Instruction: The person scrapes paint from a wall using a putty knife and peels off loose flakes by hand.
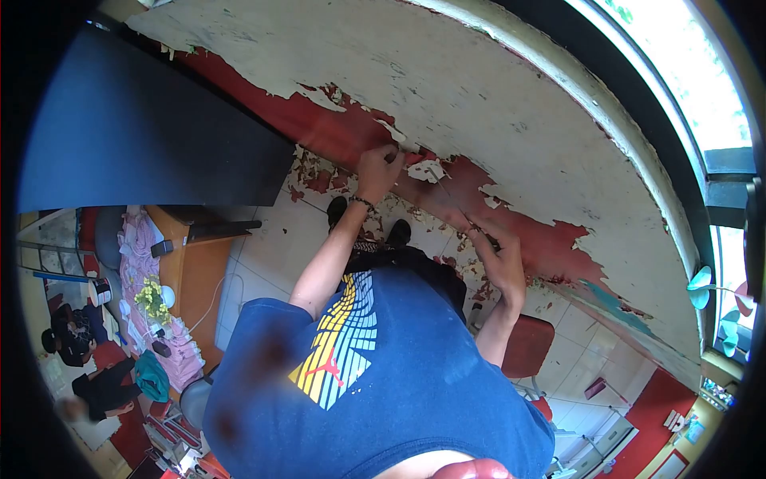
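The wall, its off-white paint peeling to ragged red patches, runs right in front of the person, beneath a bright window. Below it, the tiled floor is strewn with paint flakes. The right hand's fingers grasp a thin-shafted tool angled toward the peeling patch; the left hand's fingers curl close to the wall, though I can't tell around what.
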`<action>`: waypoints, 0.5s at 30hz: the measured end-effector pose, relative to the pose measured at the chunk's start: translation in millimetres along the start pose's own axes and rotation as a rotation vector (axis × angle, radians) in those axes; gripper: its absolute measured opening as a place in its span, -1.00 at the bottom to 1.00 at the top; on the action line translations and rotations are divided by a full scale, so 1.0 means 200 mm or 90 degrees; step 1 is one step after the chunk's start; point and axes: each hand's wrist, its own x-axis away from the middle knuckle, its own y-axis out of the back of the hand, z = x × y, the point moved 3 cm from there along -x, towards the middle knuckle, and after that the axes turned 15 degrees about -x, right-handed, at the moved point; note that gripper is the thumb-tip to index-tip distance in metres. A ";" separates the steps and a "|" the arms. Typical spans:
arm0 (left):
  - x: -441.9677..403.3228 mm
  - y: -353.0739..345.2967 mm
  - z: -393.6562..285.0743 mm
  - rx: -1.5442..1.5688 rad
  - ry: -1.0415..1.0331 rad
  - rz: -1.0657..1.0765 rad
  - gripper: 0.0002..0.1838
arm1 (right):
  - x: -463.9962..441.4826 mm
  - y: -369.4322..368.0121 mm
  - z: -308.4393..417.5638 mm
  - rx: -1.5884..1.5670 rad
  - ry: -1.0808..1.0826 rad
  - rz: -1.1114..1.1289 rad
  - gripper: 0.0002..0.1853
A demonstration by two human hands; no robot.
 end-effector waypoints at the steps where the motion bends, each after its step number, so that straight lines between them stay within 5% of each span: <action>1: 0.00 0.01 -0.01 -0.027 -0.011 -0.037 -0.76 | 0.00 0.00 0.01 -0.001 0.000 -0.002 -0.69; 8: 0.04 0.16 -0.06 -0.109 0.029 -0.008 -0.62 | 0.05 0.06 -0.10 -0.012 0.003 -0.016 -0.69; 15: -0.06 0.23 -0.12 -0.283 -0.139 -0.026 -0.70 | -0.02 0.02 -0.03 0.039 0.071 0.007 -0.69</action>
